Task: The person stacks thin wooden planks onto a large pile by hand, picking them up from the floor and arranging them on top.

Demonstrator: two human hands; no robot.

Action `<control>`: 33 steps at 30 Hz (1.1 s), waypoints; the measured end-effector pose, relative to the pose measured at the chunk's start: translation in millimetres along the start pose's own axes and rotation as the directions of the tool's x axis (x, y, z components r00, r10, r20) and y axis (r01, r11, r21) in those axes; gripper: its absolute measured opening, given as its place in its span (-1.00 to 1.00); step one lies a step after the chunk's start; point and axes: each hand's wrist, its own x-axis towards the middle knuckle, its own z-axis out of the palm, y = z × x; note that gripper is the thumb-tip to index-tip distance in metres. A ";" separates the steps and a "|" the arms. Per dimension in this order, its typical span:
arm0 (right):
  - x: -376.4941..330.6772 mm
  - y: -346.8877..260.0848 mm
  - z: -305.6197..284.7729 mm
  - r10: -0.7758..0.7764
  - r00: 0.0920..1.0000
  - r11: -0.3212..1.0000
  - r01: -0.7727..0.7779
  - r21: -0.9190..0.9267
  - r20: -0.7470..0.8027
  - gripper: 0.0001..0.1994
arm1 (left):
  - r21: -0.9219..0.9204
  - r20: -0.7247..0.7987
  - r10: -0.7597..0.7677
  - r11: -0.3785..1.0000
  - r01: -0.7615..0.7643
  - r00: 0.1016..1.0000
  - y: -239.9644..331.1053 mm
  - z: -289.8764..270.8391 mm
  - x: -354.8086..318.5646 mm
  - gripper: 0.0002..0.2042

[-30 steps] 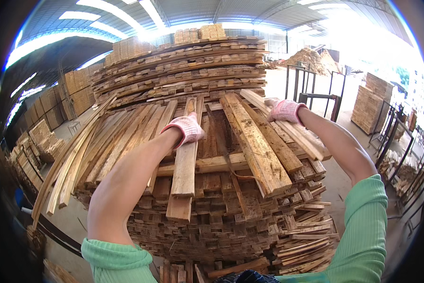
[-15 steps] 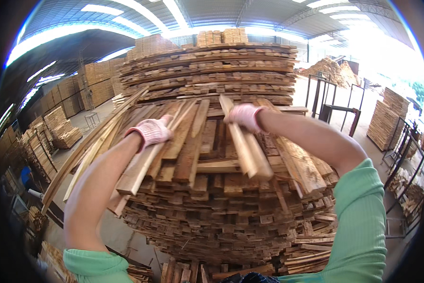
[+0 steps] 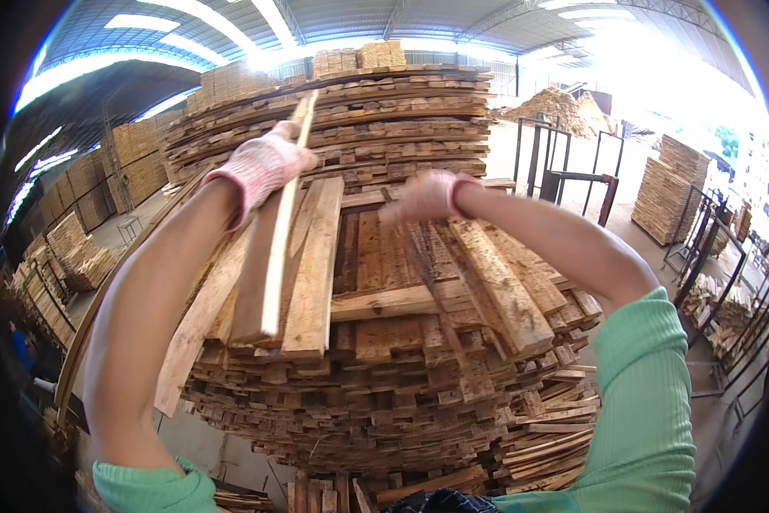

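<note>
- Slat [image 3: 283, 209], thin pale wood strip, is clamped in left hand [image 3: 260, 167]; it stands tilted, top end above the glove, lower end down over the flat boards of the stack.
- Left hand: pink-white knit glove, fingers wrapped shut around the slat's upper part. Forearm bare, green sleeve at lower edge.
- Right hand [image 3: 423, 197]: same glove type, motion-blurred. Sits on top of the stack, touching boards near centre; can't tell if fingers are closed on a piece or just resting, prob. gripping a dark narrow strip [image 3: 431, 291] that runs toward the camera.
- Lumber stack [image 3: 384, 376] directly in front: rough boards in layers w/ cross pieces, ragged ends facing the camera. Wide plank [image 3: 312, 274] lies just right of the slat.
- Behind it: taller stack [image 3: 359, 120], rows bowed by the lens.
- Far left: more board piles [image 3: 76, 256] on the floor.
- Far right: metal frame [image 3: 564, 184], another pile [image 3: 671, 192], sawdust heap [image 3: 564, 107] in bright daylight.
- Overhead: corrugated roof w/ strip lights [image 3: 136, 21].
</note>
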 end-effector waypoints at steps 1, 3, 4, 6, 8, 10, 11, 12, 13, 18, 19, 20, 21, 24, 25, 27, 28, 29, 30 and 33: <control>-16.5 4.1 11.0 0.094 0.995 0.996 -0.094 -0.008 0.020 -0.49 | -0.152 0.042 0.002 0.988 0.005 0.999 9.6 8.7 0.5 -0.43; -27.2 -34.5 27.0 0.089 0.996 0.992 -0.089 -0.090 -0.007 -0.60 | -0.181 0.058 0.215 0.963 -0.202 0.975 5.1 35.7 28.3 -0.42; -23.5 -44.9 39.0 0.061 0.998 0.990 -0.063 -0.124 -0.022 -0.60 | -0.273 0.057 0.181 0.949 -0.160 0.982 16.0 52.6 27.4 -0.39; -14.4 -23.4 43.8 0.064 0.986 0.994 -0.051 0.093 -0.152 -0.62 | 0.003 0.001 0.164 0.987 -0.164 0.987 38.5 79.0 46.4 -0.39; -19.7 -7.4 17.3 0.034 0.984 0.982 -0.001 0.187 -0.177 -0.62 | -0.062 0.058 0.115 0.992 -0.112 0.992 33.6 85.8 68.2 -0.33; -49.5 7.0 -23.4 0.131 0.978 0.918 -0.059 0.393 -0.160 -0.63 | -0.150 0.079 0.040 0.988 -0.028 0.996 27.3 83.2 79.0 -0.31; -83.2 27.0 -46.9 0.252 0.961 0.825 -0.154 0.544 -0.110 -0.63 | 0.044 -0.037 0.083 0.996 -0.081 0.996 35.6 81.4 71.2 -0.35; -96.5 67.5 -53.3 0.381 0.906 0.816 -0.236 0.528 -0.184 -0.65 | -0.039 -0.044 0.067 0.997 -0.069 0.997 44.0 90.2 68.6 -0.35; -101.8 118.5 -46.4 0.531 0.785 0.828 -0.399 0.394 -0.320 -0.67 | -0.118 -0.050 0.043 0.992 -0.049 0.998 49.3 98.3 63.4 -0.36; -122.2 236.3 25.6 0.578 0.472 0.583 -0.810 -0.068 -0.666 -0.71 | -0.124 0.133 0.005 0.992 0.012 0.991 93.0 144.1 31.3 -0.29; -108.5 214.6 29.3 0.621 0.662 0.751 -0.656 0.075 -0.421 -0.69 | -0.006 0.136 0.060 0.998 -0.060 0.989 92.8 156.9 29.3 -0.27; -102.0 197.3 38.9 0.566 0.810 0.812 -0.515 0.274 -0.154 -0.67 | 0.186 0.240 0.077 0.975 -0.124 0.968 111.7 174.9 13.7 -0.30; -95.1 162.1 47.3 0.452 0.892 0.768 -0.376 0.518 -0.023 -0.62 | 0.375 0.322 0.053 0.910 -0.179 0.945 123.8 184.4 -6.6 -0.32; -67.0 102.5 75.9 0.309 0.924 0.818 -0.138 0.558 -0.224 -0.59 | 0.451 0.458 0.075 0.839 -0.305 0.886 119.3 198.1 8.5 -0.30; -63.3 98.9 81.3 0.357 0.897 0.752 -0.112 0.650 -0.259 -0.58 | 0.414 0.460 0.030 0.877 -0.245 0.887 119.2 193.1 9.6 -0.28; -61.9 112.5 96.3 0.271 0.919 0.843 -0.084 0.531 -0.286 -0.52 | 0.369 0.485 0.043 0.896 -0.249 0.873 119.5 189.9 8.6 -0.29; -58.3 105.8 92.4 0.258 0.929 0.813 -0.061 0.579 -0.265 -0.47 | 0.305 0.425 0.014 0.939 -0.158 0.905 97.3 188.6 18.8 -0.24; -60.1 102.8 89.0 0.291 0.928 0.791 -0.096 0.604 -0.233 -0.43 | 0.226 0.374 -0.003 0.970 -0.088 0.928 86.4 184.6 21.8 -0.18; -61.8 99.0 86.3 0.321 0.926 0.767 -0.131 0.628 -0.200 -0.39 | 0.093 0.381 -0.015 0.995 -0.022 0.924 73.3 176.8 25.4 -0.17; -71.4 91.8 67.9 0.317 0.941 0.794 -0.196 0.576 -0.118 -0.27 | 0.260 0.329 -0.069 0.966 -0.020 0.942 52.2 143.4 28.9 -0.15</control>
